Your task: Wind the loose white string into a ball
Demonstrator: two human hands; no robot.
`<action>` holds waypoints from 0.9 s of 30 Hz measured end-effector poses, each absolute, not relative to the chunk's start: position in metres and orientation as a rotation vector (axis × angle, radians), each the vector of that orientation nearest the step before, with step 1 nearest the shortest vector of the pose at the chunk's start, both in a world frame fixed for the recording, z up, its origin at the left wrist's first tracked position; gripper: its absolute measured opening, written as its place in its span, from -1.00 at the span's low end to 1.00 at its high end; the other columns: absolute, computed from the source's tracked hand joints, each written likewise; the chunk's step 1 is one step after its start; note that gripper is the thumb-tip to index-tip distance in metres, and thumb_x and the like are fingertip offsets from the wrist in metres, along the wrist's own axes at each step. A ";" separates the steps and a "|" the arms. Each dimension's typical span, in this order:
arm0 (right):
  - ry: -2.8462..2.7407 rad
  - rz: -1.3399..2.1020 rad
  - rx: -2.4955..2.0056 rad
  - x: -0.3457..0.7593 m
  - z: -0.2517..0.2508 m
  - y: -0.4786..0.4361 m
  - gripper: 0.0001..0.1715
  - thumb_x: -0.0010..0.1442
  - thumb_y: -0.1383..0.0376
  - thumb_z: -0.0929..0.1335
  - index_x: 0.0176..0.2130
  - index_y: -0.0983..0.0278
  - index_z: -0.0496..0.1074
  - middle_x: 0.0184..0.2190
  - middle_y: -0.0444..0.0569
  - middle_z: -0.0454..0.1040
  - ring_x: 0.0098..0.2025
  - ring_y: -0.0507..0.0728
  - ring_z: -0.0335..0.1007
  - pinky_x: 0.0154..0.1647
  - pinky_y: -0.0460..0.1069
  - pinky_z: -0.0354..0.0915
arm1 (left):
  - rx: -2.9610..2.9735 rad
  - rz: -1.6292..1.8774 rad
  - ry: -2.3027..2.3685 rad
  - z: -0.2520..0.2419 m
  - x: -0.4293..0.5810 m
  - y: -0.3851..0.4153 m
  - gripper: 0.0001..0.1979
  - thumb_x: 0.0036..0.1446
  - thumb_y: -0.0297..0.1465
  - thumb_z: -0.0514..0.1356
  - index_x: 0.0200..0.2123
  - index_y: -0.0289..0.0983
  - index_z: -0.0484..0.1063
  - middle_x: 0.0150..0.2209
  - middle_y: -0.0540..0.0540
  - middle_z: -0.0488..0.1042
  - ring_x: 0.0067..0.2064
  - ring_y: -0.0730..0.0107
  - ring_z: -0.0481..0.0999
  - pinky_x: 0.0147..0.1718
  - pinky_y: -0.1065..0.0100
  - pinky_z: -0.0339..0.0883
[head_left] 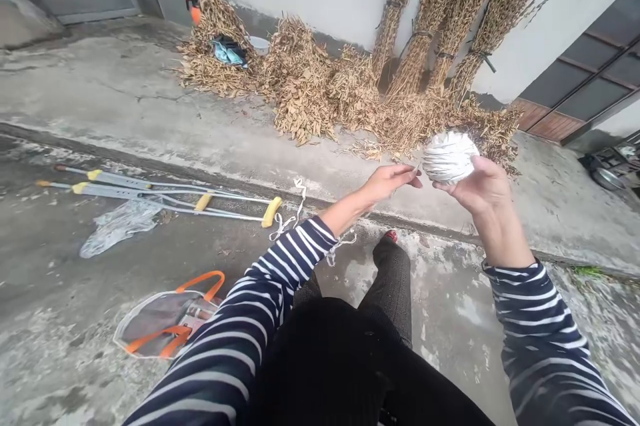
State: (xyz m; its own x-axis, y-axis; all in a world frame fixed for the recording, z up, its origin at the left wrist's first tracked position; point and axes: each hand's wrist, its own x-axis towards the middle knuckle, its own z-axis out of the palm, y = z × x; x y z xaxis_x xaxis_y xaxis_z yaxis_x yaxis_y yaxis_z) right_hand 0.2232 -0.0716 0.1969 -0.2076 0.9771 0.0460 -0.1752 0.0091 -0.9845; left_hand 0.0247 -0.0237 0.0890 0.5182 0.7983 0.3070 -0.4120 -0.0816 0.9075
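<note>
Your right hand [484,191] grips the white wound ball [450,156] at right, nearer than the far dried stalks [305,83], while your left hand [390,181], just left of it, is partly closed, whether pinching anything you cannot tell.

white ball [449,157] | wound in layers | held in right hand [483,191]

The ball [449,156] is white; the sleeves [235,326] are navy with white stripes. The bag handles [155,337] are orange, the crutches [113,191] silvery with yellow pads [271,211]. The shoe [391,235] seems red, perhaps patterned.
</note>
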 end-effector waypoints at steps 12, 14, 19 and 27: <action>-1.231 1.360 -0.907 0.230 0.189 -0.079 -0.04 -0.15 0.06 0.65 0.21 0.06 0.45 0.18 0.01 0.57 0.03 0.27 0.62 -0.31 0.05 0.62 | 1.045 0.722 0.316 0.081 -0.005 -0.042 -0.73 0.16 -0.26 0.36 -0.40 -0.37 0.50 -0.46 -0.16 0.60 -0.15 0.16 0.69 0.14 0.13 0.37; -1.256 1.354 -0.889 0.228 0.188 -0.079 -0.03 -0.16 0.05 0.66 0.21 0.06 0.45 0.13 0.01 0.60 0.03 0.28 0.63 -0.29 0.06 0.64 | 1.065 0.637 0.317 0.075 -0.010 -0.039 -0.71 0.13 -0.23 0.38 -0.44 -0.35 0.49 -0.45 -0.17 0.60 -0.12 0.13 0.69 0.15 0.12 0.36; -1.283 1.364 -0.894 0.220 0.191 -0.082 0.06 -0.21 0.11 0.68 0.25 0.10 0.43 0.12 0.07 0.61 0.12 0.40 0.59 -0.12 0.24 0.67 | 1.465 0.606 0.918 0.069 -0.012 -0.028 -0.88 0.14 -0.39 0.33 -0.40 -0.32 0.57 -0.17 -0.22 0.68 0.02 0.07 0.65 0.16 0.16 0.40; -1.310 1.308 -0.982 0.202 0.195 -0.081 -0.05 -0.22 0.12 0.67 0.15 0.18 0.48 0.11 0.11 0.60 0.22 0.47 0.51 0.06 0.35 0.60 | 1.459 1.186 0.613 0.102 0.025 -0.035 -0.60 0.22 -0.44 0.30 0.13 -0.29 0.52 0.08 -0.20 0.61 -0.03 0.28 0.62 -0.26 0.40 0.52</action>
